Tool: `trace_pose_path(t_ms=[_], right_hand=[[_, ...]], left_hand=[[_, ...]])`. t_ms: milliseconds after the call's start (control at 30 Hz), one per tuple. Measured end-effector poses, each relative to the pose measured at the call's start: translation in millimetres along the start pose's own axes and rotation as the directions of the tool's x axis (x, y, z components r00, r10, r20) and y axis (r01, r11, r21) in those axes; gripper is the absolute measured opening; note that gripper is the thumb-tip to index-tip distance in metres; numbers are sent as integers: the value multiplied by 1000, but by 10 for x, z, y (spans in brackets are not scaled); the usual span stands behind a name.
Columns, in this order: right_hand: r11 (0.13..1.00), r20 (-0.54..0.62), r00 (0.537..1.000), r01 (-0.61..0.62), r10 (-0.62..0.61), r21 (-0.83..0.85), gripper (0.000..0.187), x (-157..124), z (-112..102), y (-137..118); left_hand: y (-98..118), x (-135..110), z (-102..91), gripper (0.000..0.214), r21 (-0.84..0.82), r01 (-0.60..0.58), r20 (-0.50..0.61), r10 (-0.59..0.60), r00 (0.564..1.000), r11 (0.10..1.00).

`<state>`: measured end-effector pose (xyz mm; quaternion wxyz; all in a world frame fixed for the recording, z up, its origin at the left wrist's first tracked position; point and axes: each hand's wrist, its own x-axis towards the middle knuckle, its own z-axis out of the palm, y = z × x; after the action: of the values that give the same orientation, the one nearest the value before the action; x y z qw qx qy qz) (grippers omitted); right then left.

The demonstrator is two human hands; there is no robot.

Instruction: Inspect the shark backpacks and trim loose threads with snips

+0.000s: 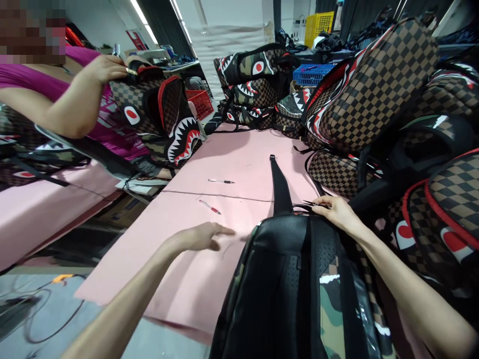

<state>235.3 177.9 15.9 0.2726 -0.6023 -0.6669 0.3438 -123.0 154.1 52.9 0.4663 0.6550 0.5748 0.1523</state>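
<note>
A black backpack (pixel 280 279) with camouflage and checkered parts lies in front of me, its back panel and shoulder straps facing up. One black strap (pixel 280 184) stretches away from its top across the pink table. At the backpack's top edge, my right hand (pixel 335 214) is closed on a small dark pointed tool that looks like thread snips (pixel 318 203). To the left of the bag, my left hand (pixel 200 237) hovers over the table surface. Its index finger is stretched out and it holds nothing.
A black pen (pixel 221 181) and a red pen (pixel 210 207) lie on the pink table (pixel 168 259). Checkered backpacks (pixel 385 85) crowd the right side, and more bags (pixel 254 85) are stacked at the back. At left, a co-worker (pixel 86 94) handles a shark-mouth backpack (pixel 160 114).
</note>
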Motion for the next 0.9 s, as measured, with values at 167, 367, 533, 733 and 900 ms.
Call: trace_pose_path(t_ms=[167, 367, 533, 733, 900], right_hand=[[984, -34, 999, -22, 16, -176, 24, 10, 65, -122], [989, -83, 995, -61, 50, -137, 28, -9, 51, -39], [973, -37, 998, -62, 55, -223, 25, -28, 45, -91], [941, 26, 999, 32, -25, -337, 20, 29, 29, -248], [922, 79, 996, 73, -46, -381, 24, 68, 33, -295]], left_hand=[[264, 378, 422, 21, 224, -137, -250, 192, 949, 965], [620, 936, 1027, 16, 245, -269, -116, 304, 946, 931], [710, 940, 1063, 9, 252, -250, -123, 287, 950, 935], [628, 1015, 1229, 14, 99, -121, -242, 142, 960, 988], [538, 1033, 1246, 13, -6, -98, -251, 93, 964, 995]])
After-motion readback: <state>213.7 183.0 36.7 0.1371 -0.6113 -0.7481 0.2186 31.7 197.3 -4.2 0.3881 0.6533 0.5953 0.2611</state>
